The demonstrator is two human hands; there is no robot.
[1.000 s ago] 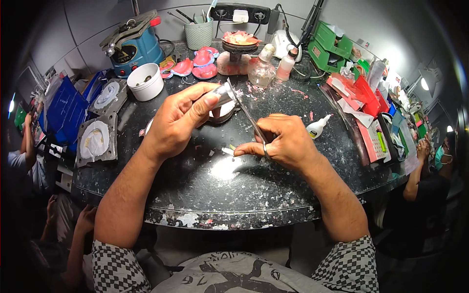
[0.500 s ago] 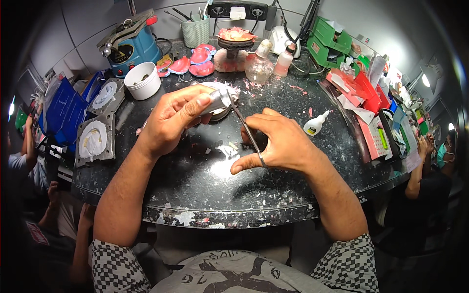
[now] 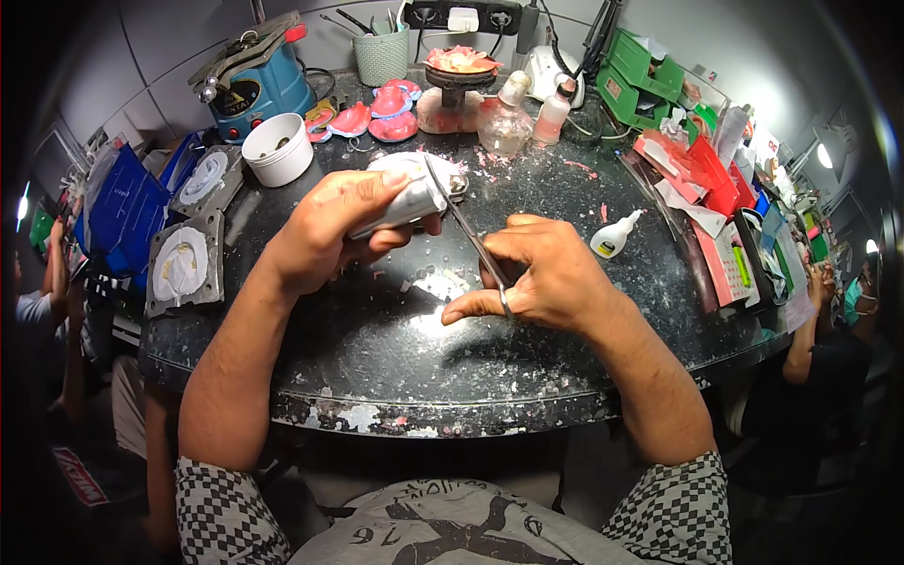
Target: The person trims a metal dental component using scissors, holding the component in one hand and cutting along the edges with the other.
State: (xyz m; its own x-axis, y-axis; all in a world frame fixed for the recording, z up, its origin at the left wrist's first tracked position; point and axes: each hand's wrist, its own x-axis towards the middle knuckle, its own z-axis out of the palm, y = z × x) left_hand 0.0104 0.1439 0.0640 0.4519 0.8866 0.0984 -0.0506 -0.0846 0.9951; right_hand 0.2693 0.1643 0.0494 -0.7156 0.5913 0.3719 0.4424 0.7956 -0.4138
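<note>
Right of white tub [image 3: 282, 169] | scuffed black bench [image 3: 363, 353] | I see: left hand [image 3: 330, 221] gripping silvery piece [image 3: 411, 201] | right hand [image 3: 556, 273] holding metal scissors [image 3: 468, 228]

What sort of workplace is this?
Most likely a dental workshop: white plaster moulds set in metal frames and curved pink, gum-like pieces lie on a worn black workbench. That is a judgement from the materials.

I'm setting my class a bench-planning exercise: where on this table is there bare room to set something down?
Free, though specked: the table between left forearm and right forearm; also between right forearm, white bottle and right-hand clutter. Crowded: that right side, and the back from blue machine to green bins.
</note>
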